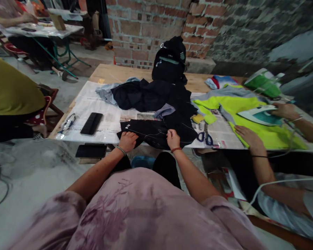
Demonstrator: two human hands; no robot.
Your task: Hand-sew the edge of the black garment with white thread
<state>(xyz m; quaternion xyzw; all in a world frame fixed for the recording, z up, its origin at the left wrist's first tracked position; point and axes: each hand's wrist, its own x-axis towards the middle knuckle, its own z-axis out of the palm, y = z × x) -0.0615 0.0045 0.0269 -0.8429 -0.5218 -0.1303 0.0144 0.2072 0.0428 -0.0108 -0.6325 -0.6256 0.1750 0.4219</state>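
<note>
A dark garment (151, 130) lies bunched at the table's front edge, with small white marks near its left end. My left hand (128, 140) grips its lower left edge, fingers curled over the cloth. Further right, my right hand (173, 139) is closed at the fabric with thumb and fingers together. Whether a small tool is also in that pinch, I cannot tell. A thin pale line, like thread, runs over the cloth between my hands. Blue-handled scissors (205, 137) lie just right of the garment, below a small yellow piece (198, 118).
A phone (91, 123) and eyeglasses (67, 123) lie on the paper-covered table at left. A black backpack (169, 60) stands behind the clothes. At right, a co-worker's hand holds an iron (262, 115) on a neon-yellow garment (271, 135). Another person sits at left.
</note>
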